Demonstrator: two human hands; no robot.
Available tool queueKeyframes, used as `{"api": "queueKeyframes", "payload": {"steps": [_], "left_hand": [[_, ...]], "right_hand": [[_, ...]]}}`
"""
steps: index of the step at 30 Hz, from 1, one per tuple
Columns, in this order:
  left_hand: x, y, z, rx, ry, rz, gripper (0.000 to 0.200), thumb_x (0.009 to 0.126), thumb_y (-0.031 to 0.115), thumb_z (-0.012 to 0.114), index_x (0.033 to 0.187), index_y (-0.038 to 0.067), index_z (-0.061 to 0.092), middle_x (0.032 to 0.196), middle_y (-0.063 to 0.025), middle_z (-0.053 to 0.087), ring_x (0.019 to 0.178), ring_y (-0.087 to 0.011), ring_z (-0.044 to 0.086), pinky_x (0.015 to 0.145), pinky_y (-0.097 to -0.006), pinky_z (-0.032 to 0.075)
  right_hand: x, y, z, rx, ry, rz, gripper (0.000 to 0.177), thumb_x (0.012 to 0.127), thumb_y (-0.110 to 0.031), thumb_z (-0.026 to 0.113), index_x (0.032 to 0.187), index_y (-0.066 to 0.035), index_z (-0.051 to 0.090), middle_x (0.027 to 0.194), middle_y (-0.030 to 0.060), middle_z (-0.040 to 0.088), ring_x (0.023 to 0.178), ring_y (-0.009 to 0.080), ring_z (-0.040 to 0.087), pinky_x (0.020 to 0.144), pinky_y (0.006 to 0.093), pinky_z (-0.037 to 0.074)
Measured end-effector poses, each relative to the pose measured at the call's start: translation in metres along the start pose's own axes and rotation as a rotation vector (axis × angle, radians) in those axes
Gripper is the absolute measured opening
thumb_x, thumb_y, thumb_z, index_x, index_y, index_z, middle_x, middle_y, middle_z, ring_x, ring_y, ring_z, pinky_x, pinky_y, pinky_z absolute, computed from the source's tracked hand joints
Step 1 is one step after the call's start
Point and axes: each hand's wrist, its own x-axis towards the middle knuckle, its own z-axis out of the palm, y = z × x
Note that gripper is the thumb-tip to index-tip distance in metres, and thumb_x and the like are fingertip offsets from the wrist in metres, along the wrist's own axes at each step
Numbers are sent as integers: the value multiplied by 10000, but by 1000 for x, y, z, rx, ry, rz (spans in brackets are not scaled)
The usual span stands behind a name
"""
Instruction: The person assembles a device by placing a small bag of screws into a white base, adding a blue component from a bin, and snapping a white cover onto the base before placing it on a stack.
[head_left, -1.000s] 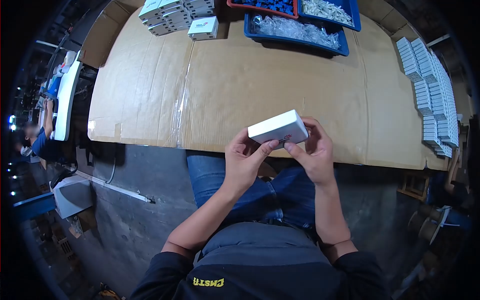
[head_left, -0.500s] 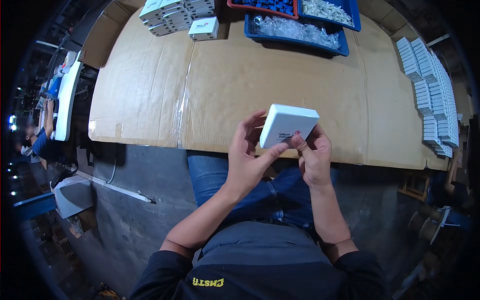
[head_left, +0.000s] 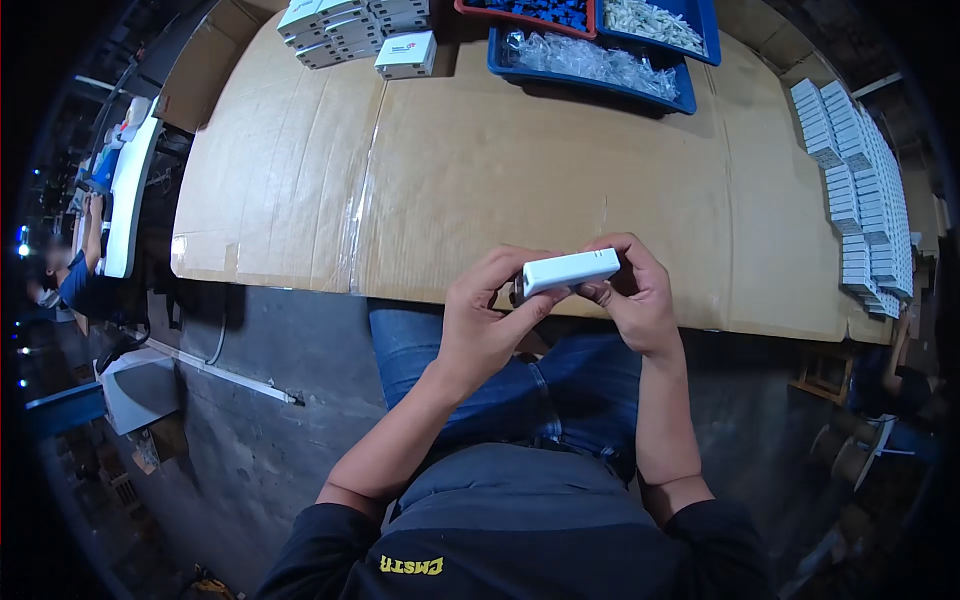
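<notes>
A flat white plastic box (head_left: pixel 572 270) is held between both hands above the table's near edge. Its narrow side faces up at me, with small slots near the right end and a dark opening at the left end. My left hand (head_left: pixel 490 305) is closed on its left end, thumb along the near side. On the right end, my right hand (head_left: pixel 637 295) grips with thumb and bent fingers. The printed face is out of sight.
Similar white boxes (head_left: pixel 405 55) stand stacked at the back left of the cardboard-covered table (head_left: pixel 480 170). Behind are a blue tray of clear plastic pieces (head_left: pixel 600 65), a red tray of blue parts (head_left: pixel 540 10) and pale parts (head_left: pixel 655 22). More stacks (head_left: pixel 865 190) line the right edge. A person (head_left: pixel 80 285) sits left.
The white box has been tipped in my hands, so its narrow side shows instead of the printed face. Both hands have turned with it, and the box is slightly lower.
</notes>
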Motion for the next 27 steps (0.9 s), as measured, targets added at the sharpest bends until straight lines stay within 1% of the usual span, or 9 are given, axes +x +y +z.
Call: {"api": "queueKeyframes", "payload": {"steps": [2, 7, 8, 11, 14, 17, 20, 22, 27], "left_hand": [[-3, 2, -4, 74, -33, -25, 316, 870, -17, 782, 1178, -21, 714, 1129, -92, 685, 1033, -149, 663, 902, -281, 513], [3, 18, -12, 159, -119, -94, 359, 869, -11, 797, 1214, -23, 699, 1163, -100, 697, 1059, -150, 669, 952, -291, 521], [3, 19, -9, 53, -61, -101, 367, 871, -8, 798, 1223, -21, 696, 1176, -103, 700, 1081, -155, 669, 964, -296, 519], [3, 15, 1, -189, 35, -89, 390, 877, 0, 803, 1249, -16, 688, 1216, -111, 704, 1144, -169, 668, 999, -314, 514], [-4, 1, 0, -224, 1, -36, 398, 882, 2, 802, 1261, -14, 683, 1253, -122, 704, 1187, -186, 663, 1025, -335, 512], [-4, 2, -1, -90, 1, 43, 381, 880, -7, 786, 1249, -16, 692, 1256, -137, 716, 1189, -199, 671, 1027, -344, 521], [1, 5, -7, 84, -41, 119, 364, 870, -19, 762, 1230, -2, 710, 1227, -132, 740, 1146, -195, 696, 993, -330, 540], [-1, 4, -6, 55, -57, 102, 359, 869, -29, 747, 1225, 5, 715, 1207, -129, 747, 1099, -191, 716, 942, -317, 558], [-4, 8, -6, 20, -59, 45, 323, 900, -4, 745, 1221, -3, 712, 1136, -117, 754, 1011, -185, 730, 852, -286, 571]], "right_hand": [[-5, 7, 9, 116, 74, 71, 329, 918, 72, 734, 1206, 5, 591, 1120, 68, 671, 1074, 145, 660, 942, 310, 578], [-12, 25, 20, 187, 153, 3, 335, 927, 67, 724, 1222, -12, 585, 1149, 63, 658, 1060, 132, 655, 910, 281, 577], [-12, 26, 21, 197, 172, -6, 335, 933, 67, 718, 1230, -12, 583, 1146, 67, 660, 1061, 132, 659, 904, 281, 582], [-12, 28, 23, 639, 285, 12, 374, 946, 33, 722, 1279, -24, 562, 1198, 65, 649, 1102, 150, 648, 951, 299, 563], [-8, 30, 14, 645, 163, 0, 440, 955, 3, 727, 1348, -33, 532, 1244, 63, 642, 1164, 166, 624, 1026, 322, 523], [4, 7, 16, 223, 207, -176, 537, 901, 14, 768, 1387, -21, 541, 1273, 92, 645, 1207, 201, 610, 1075, 341, 486], [8, -7, 7, 48, 98, -221, 464, 862, 4, 803, 1289, 9, 621, 1223, 109, 673, 1138, 203, 632, 998, 325, 500], [7, -14, -6, -28, -95, -150, 384, 867, 1, 801, 1223, 14, 658, 1185, 109, 689, 1082, 189, 641, 954, 316, 503], [-1, -13, 6, -54, 12, -202, 280, 870, 1, 797, 1126, 13, 684, 1134, 110, 698, 994, 166, 640, 880, 299, 508]]}}
